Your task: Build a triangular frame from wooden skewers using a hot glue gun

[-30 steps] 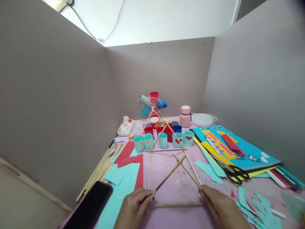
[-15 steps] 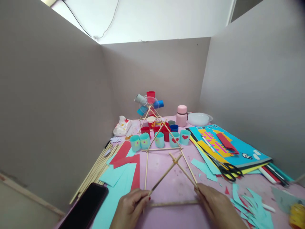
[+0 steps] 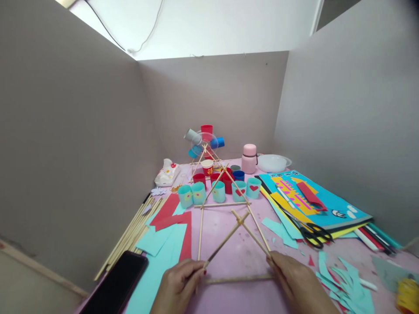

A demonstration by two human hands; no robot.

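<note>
A frame of thin wooden sticks (image 3: 240,220) stands between my hands, its near sticks crossed and joined at the top. My left hand (image 3: 180,282) is closed in a pinch around the near left corner. On the near right corner my right hand (image 3: 296,279) is closed as well, fingers wrapped round the stick ends. Low between both hands runs a near crossbar (image 3: 240,278). Farther back is a second crossed pair with its own crossbar (image 3: 222,204), and long sticks join front and back. Light-blue paper cups (image 3: 218,192) stand just behind the frame.
At the left lie loose sticks (image 3: 131,233), coloured paper (image 3: 153,270) and a phone (image 3: 116,283). To the right are scissors (image 3: 314,235), a picture book (image 3: 327,205) and paper scraps (image 3: 352,283). A small wheel with cups (image 3: 207,133), a pink flask (image 3: 249,159) and a white bowl (image 3: 273,162) stand behind.
</note>
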